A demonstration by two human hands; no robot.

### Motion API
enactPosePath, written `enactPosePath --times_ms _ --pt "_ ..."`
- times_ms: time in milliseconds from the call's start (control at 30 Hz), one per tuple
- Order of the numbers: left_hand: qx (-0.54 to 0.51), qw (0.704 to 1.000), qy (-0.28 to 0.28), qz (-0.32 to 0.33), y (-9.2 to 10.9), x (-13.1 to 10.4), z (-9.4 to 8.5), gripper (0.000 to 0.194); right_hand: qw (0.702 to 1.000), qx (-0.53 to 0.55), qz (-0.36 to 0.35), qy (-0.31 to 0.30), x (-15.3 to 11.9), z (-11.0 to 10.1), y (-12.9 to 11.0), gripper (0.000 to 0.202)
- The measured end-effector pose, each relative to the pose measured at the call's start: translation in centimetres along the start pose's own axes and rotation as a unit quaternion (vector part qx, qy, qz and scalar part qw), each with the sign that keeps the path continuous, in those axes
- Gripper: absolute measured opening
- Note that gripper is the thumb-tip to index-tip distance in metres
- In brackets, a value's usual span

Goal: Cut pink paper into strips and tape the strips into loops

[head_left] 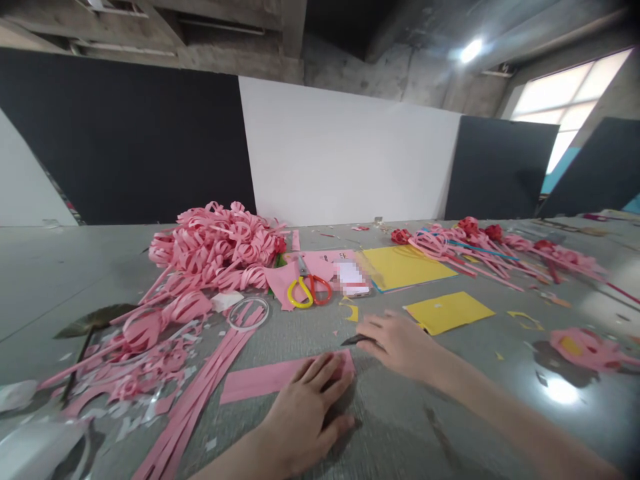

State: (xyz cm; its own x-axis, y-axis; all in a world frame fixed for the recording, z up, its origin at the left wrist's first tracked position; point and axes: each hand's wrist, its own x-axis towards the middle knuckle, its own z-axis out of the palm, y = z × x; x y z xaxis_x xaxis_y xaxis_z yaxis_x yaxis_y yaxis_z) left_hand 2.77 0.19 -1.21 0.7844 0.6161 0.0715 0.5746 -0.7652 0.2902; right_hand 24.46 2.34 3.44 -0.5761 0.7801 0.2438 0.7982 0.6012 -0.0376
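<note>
The grey bench point(390, 433) carries all the work; behind it stand a black panel point(125, 140) and, adjoining on its right, a white panel point(350, 153). A heap point(215, 247) of pink curled paper occupies the left rear of the bench. A yellow sheet point(413, 263) lies right of centre at the rear. Long pink ribbons point(200, 393) run from the left front towards the middle. Of the two hands, the left hand point(305, 413) lies palm down, fingers slightly parted and thumb spread away, pressing a pink strip point(255, 380) near its right end; the strip lies flat on the bench. The right hand point(395, 343) is closed around a slim dark tool point(353, 340), which points left, close to the strip's far right corner; its type and any contact with the strip cannot be determined. A yellow card point(450, 312) lies beyond the right forearm. Scissors point(303, 269), with one yellow and one red handle, rest on pink paper beside a phone point(354, 277). A tape ring point(249, 329) sits across the ribbons' far end.
</note>
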Motion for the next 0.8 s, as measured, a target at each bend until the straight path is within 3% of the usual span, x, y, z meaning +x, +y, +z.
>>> enactPosePath --times_ms 167,333,800 --pt "0.006 1.0 0.006 -0.012 0.2 -0.1 0.0 0.052 0.995 -0.063 -0.061 -0.044 -0.4 1.6 0.5 0.019" --pt "0.001 1.0 0.003 -0.029 0.3 -0.2 0.2 0.052 0.991 -0.089 -0.078 -0.059 -0.5 3.0 0.6 0.017" --pt "-0.002 0.999 -0.015 -0.041 0.4 -0.2 0.2 0.054 0.988 -0.101 -0.105 -0.05 -0.3 3.8 0.9 0.015"
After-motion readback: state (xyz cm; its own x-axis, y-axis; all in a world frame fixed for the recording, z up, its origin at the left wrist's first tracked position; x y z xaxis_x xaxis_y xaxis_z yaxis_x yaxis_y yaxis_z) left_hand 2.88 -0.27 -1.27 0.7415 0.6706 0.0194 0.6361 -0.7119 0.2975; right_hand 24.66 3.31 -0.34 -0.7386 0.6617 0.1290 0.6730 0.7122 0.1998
